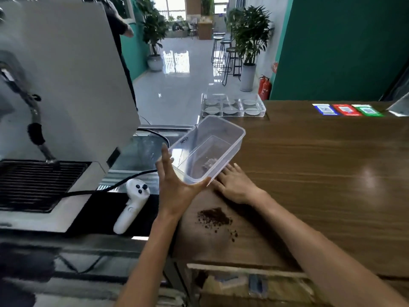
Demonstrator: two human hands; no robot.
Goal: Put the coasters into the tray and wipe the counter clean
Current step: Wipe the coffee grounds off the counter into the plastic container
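Left hand (174, 191) grips the clear tub (208, 151), tilted over the table (309, 173). Right hand (234, 185) lies flat, open, empty. Coasters (230, 106) fill the far tray (262, 107); grounds (213, 218) nearby.

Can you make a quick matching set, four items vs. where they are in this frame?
Items:
1. clear tub
2. coffee grounds
3. coaster tray
4. white controller

Places:
A. far edge of the counter
B. black mat by the coffee machine
C. tilted, in the left hand
D. loose on the counter, near edge

Pairs: 1-C, 2-D, 3-A, 4-B
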